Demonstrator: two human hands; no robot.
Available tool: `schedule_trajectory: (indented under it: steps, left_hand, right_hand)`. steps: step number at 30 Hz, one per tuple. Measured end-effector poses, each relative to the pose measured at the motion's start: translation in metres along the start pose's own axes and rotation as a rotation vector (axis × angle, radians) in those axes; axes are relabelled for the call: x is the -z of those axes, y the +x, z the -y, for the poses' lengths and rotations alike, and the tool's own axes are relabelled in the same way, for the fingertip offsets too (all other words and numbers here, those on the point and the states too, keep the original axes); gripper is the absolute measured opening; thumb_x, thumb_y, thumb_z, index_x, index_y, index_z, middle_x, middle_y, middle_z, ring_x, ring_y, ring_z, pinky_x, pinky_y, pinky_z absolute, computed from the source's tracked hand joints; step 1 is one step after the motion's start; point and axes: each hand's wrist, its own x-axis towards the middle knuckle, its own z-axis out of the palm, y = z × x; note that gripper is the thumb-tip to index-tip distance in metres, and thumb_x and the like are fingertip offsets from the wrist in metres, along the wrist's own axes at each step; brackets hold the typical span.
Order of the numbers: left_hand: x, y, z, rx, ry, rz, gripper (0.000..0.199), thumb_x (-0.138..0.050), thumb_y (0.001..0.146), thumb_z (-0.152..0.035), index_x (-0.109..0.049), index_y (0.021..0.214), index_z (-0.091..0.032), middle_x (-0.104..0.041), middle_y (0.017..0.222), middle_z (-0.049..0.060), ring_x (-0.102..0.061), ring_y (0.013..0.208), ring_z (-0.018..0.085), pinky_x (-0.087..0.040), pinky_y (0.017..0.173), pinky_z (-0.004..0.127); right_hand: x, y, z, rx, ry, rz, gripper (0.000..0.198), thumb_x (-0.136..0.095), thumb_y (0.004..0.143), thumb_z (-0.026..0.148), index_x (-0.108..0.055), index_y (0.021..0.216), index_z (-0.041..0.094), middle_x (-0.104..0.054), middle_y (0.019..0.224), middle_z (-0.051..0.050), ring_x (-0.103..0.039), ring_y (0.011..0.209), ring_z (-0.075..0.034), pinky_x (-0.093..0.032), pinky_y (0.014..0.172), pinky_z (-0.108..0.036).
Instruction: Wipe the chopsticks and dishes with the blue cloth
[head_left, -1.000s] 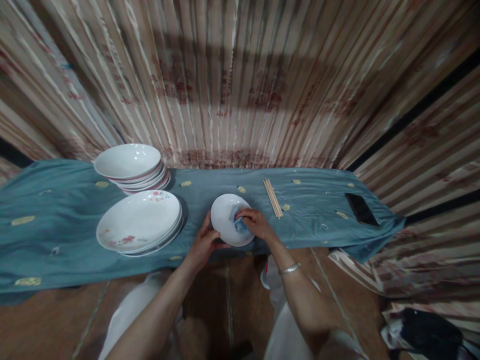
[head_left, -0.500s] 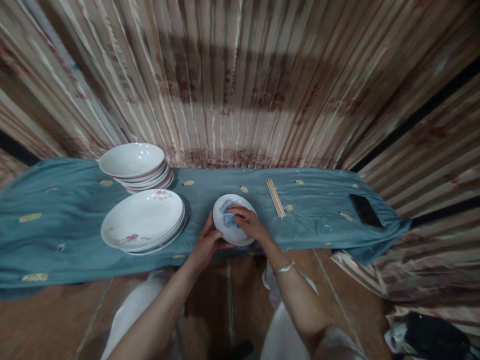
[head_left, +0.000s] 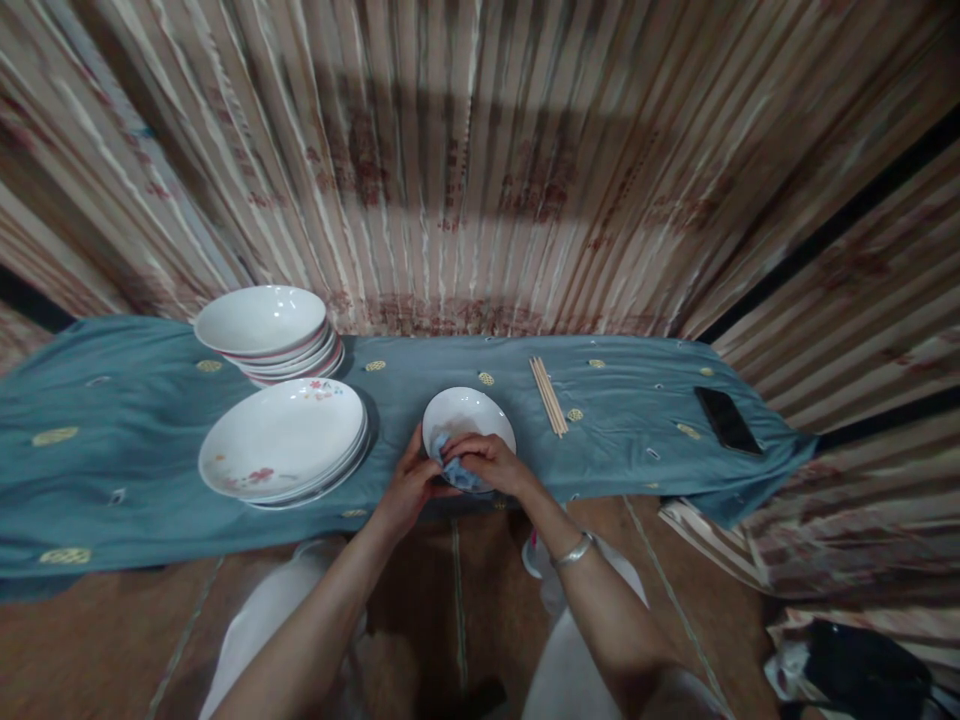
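A white bowl (head_left: 471, 408) with a thin dark rim rests near the front edge of the cloth-covered table. My left hand (head_left: 411, 482) grips its left side, thumb over the rim and fingers around the outside. Inside the bowl, my right hand (head_left: 491, 462) is closed on a crumpled blue cloth (head_left: 452, 466) and presses it to the near-left inner wall. Part of the cloth is hidden under my fingers. My right wrist wears a silver bangle (head_left: 574, 551).
Left of the bowl stand a stack of flowered plates (head_left: 283, 440) and, behind it, a stack of bowls (head_left: 262, 320). Several chopsticks (head_left: 548, 397) lie to the right, with a black phone (head_left: 727, 420) farther right. A pleated curtain (head_left: 480, 180) hangs behind the table (head_left: 630, 450).
My right hand has drawn the blue cloth from the middle of the bowl down to its near-left side, bunching it up. My left hand keeps its grip on the bowl.
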Motion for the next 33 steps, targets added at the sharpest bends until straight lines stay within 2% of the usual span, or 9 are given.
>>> schedule_trajectory:
  steps: [5, 11, 17, 21, 23, 28, 33]
  left_hand:
    - [0.002, 0.001, 0.003, -0.01, 0.008, 0.025, 0.089, -0.062, 0.062, -0.011, -0.03, 0.143, -0.028, -0.064, 0.102, 0.004, -0.06, 0.072, 0.015, -0.057, 0.06, 0.032]
    - [0.003, 0.002, 0.004, -0.019, 0.033, 0.006, 0.088, -0.06, 0.062, -0.012, -0.03, 0.143, -0.03, -0.058, 0.12, 0.006, -0.061, 0.076, 0.017, -0.057, 0.058, 0.032]
    - [0.0, 0.0, -0.001, -0.008, 0.039, -0.016, 0.091, -0.063, 0.06, -0.014, -0.03, 0.144, -0.027, -0.06, 0.119, 0.007, -0.062, 0.08, 0.02, -0.057, 0.057, 0.032]
    - [0.001, 0.001, 0.0, -0.005, 0.031, -0.018, 0.089, -0.064, 0.061, -0.014, -0.033, 0.143, -0.028, -0.061, 0.118, 0.006, -0.062, 0.082, 0.019, -0.057, 0.06, 0.032]
    - [0.002, 0.002, 0.001, 0.001, 0.031, -0.022, 0.089, -0.064, 0.061, -0.013, -0.032, 0.143, -0.028, -0.061, 0.118, 0.006, -0.061, 0.083, 0.019, -0.058, 0.06, 0.032]
    - [0.004, 0.003, 0.003, -0.011, 0.029, -0.016, 0.089, -0.065, 0.061, -0.015, -0.032, 0.143, -0.028, -0.056, 0.125, 0.006, -0.06, 0.087, 0.02, -0.058, 0.059, 0.032]
    - [0.003, 0.001, 0.003, -0.026, 0.025, 0.01, 0.086, -0.065, 0.063, -0.015, -0.034, 0.141, -0.031, -0.054, 0.128, 0.005, -0.059, 0.088, 0.02, -0.058, 0.062, 0.032]
  right_hand:
    - [0.009, -0.007, 0.005, -0.07, 0.03, 0.079, 0.02, -0.051, 0.075, 0.016, -0.07, 0.07, 0.019, -0.07, 0.087, -0.001, -0.064, 0.083, -0.015, -0.049, 0.079, -0.027]
    - [0.026, -0.018, -0.001, -0.147, -0.038, 0.114, 0.023, -0.052, 0.078, 0.024, -0.07, 0.066, 0.016, -0.07, 0.073, -0.002, -0.063, 0.07, -0.014, -0.049, 0.069, -0.025]
    - [0.037, -0.026, -0.007, -0.245, -0.268, 0.031, 0.025, -0.047, 0.076, 0.015, -0.071, 0.067, 0.016, -0.068, 0.067, 0.0, -0.06, 0.061, -0.01, -0.045, 0.061, -0.021]
    - [0.04, -0.025, -0.011, -0.237, -0.422, -0.059, 0.026, -0.046, 0.076, 0.012, -0.069, 0.065, 0.017, -0.067, 0.065, 0.0, -0.058, 0.057, -0.011, -0.043, 0.057, -0.021]
    - [0.041, -0.023, -0.014, -0.208, -0.513, -0.116, 0.025, -0.047, 0.076, 0.012, -0.068, 0.063, 0.018, -0.067, 0.067, 0.0, -0.06, 0.061, -0.012, -0.044, 0.06, -0.023]
    - [0.04, -0.017, -0.024, -0.154, -0.689, -0.261, 0.024, -0.047, 0.079, 0.01, -0.063, 0.064, 0.02, -0.069, 0.079, -0.005, -0.061, 0.079, -0.017, -0.046, 0.079, -0.031]
    - [0.039, -0.009, -0.037, -0.051, -0.64, -0.353, 0.025, -0.046, 0.076, 0.007, -0.066, 0.083, 0.021, -0.068, 0.097, -0.006, -0.058, 0.098, -0.02, -0.04, 0.097, -0.037]
